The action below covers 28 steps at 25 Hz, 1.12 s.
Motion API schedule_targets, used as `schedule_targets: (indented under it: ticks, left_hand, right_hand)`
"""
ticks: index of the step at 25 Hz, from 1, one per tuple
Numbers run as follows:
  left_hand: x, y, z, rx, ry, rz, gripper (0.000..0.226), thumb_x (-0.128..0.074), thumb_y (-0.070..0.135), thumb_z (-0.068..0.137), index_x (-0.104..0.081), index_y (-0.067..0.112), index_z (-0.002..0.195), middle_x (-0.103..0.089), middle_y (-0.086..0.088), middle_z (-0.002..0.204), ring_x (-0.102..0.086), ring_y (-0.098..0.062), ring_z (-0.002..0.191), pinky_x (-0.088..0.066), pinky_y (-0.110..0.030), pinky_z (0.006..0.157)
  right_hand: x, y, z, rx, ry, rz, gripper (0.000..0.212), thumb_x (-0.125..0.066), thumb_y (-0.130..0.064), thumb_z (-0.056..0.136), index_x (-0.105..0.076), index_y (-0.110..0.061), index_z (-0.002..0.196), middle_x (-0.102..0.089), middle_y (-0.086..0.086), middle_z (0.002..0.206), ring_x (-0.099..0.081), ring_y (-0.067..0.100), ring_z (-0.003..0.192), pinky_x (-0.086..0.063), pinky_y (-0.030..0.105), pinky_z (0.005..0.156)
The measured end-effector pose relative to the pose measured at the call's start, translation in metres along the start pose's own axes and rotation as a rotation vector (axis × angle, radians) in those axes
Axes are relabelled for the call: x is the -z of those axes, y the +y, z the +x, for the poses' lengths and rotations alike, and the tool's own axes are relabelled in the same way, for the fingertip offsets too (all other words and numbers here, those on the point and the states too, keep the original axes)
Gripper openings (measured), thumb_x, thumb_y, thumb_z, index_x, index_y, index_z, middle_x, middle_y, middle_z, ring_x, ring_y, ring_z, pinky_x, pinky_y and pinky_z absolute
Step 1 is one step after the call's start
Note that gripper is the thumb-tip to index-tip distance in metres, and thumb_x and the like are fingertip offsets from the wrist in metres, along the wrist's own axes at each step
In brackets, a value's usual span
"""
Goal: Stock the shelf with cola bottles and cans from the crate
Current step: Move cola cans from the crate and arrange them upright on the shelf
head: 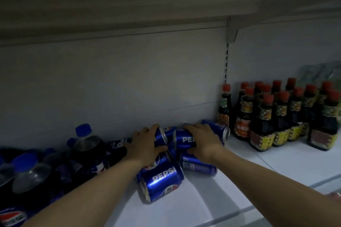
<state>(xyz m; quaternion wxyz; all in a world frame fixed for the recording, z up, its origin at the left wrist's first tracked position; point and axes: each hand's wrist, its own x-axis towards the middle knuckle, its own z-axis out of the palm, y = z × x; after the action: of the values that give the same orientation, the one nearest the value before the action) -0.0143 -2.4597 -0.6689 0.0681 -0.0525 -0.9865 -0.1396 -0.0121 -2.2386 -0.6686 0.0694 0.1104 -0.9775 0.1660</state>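
Where the white shelf (212, 206) runs toward the wearer, bare room right of and below both hands. Red-capped sauce bottles (273, 116) crowding the far right; blue-capped cola bottles (86, 145) lying left. Blue Pepsi cans (162, 180) heaped sideways between. Left hand (145, 145) curled over one can, right hand (201, 142) gripping another.
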Motion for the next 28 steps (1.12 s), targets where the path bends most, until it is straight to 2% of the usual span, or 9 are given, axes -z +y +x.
schedule_targets:
  ticks: [4,8,10,13,18,22,25,28]
  left_hand:
    - [-0.015,0.002,0.038,-0.048,0.084,-0.002,0.079,-0.072,0.052,0.086,-0.028,0.037,0.151,-0.041,-0.004,0.136,-0.038,-0.031,0.125,-0.044,-0.050,0.099]
    - [-0.023,-0.004,0.061,-0.069,0.159,-0.123,0.070,-0.075,0.026,0.089,-0.038,0.028,0.148,-0.041,-0.007,0.136,-0.042,-0.027,0.125,-0.045,-0.042,0.102]
    - [-0.026,-0.011,0.062,-0.084,0.165,-0.149,0.074,-0.078,0.024,0.087,-0.038,0.026,0.150,-0.040,-0.005,0.141,-0.041,-0.026,0.129,-0.042,-0.041,0.107]
    - [-0.025,-0.018,0.055,-0.114,0.143,-0.144,0.087,-0.080,0.033,0.085,-0.029,0.030,0.155,-0.034,-0.001,0.152,-0.034,-0.024,0.138,-0.036,-0.047,0.113]
    - [0.003,-0.015,0.023,-0.203,0.173,-0.105,0.082,-0.068,0.047,0.092,-0.021,0.031,0.157,-0.028,0.003,0.159,-0.027,-0.020,0.145,-0.029,-0.052,0.118]
    - [0.041,-0.003,-0.015,-0.258,0.176,-0.041,0.069,-0.053,0.046,0.100,-0.018,0.032,0.158,-0.021,0.006,0.163,-0.021,-0.016,0.148,-0.024,-0.045,0.122]
    - [0.085,0.006,-0.059,-0.319,0.224,-0.052,0.064,-0.056,0.038,0.100,-0.027,0.026,0.156,-0.030,0.002,0.160,-0.028,-0.018,0.146,-0.026,-0.039,0.121]
    - [0.137,0.001,-0.122,-0.374,0.324,-0.022,0.058,-0.059,0.032,0.098,-0.037,0.021,0.151,-0.041,-0.002,0.154,-0.037,-0.018,0.141,-0.033,-0.033,0.117]
  right_hand:
    - [-0.021,0.003,0.032,0.060,0.102,-0.036,0.078,-0.072,-0.029,0.088,-0.027,-0.036,0.152,-0.031,-0.002,0.151,-0.022,0.028,0.141,-0.041,0.055,0.104]
    - [-0.030,0.013,0.051,0.027,0.121,-0.018,0.088,-0.068,-0.019,0.091,-0.013,-0.037,0.156,-0.006,0.006,0.164,0.000,0.034,0.150,-0.039,0.056,0.109]
    - [-0.031,0.015,0.054,0.038,0.114,-0.015,0.090,-0.066,-0.017,0.092,-0.008,-0.038,0.157,0.002,0.007,0.166,0.007,0.035,0.152,-0.033,0.057,0.113]
    - [-0.030,0.019,0.050,0.039,0.141,-0.016,0.088,-0.066,-0.022,0.094,-0.007,-0.038,0.158,0.004,0.005,0.167,0.010,0.033,0.153,-0.022,0.058,0.117]
    - [-0.018,0.016,0.034,0.054,0.132,0.018,0.087,-0.069,-0.035,0.092,-0.011,-0.039,0.156,-0.001,0.001,0.167,0.007,0.029,0.154,-0.025,0.056,0.119]
    - [0.003,0.003,0.006,0.057,0.133,0.067,0.084,-0.068,-0.038,0.091,-0.013,-0.039,0.155,-0.006,-0.002,0.166,0.003,0.027,0.153,-0.028,0.056,0.118]
    - [0.033,-0.027,-0.027,0.243,0.203,0.097,0.080,-0.068,-0.041,0.087,-0.024,-0.031,0.154,-0.026,0.002,0.160,-0.017,0.027,0.149,-0.036,0.053,0.113]
    - [0.059,-0.078,-0.062,0.433,0.289,0.134,0.073,-0.064,-0.045,0.088,-0.032,-0.024,0.150,-0.041,0.002,0.150,-0.037,0.022,0.136,-0.043,0.041,0.107]
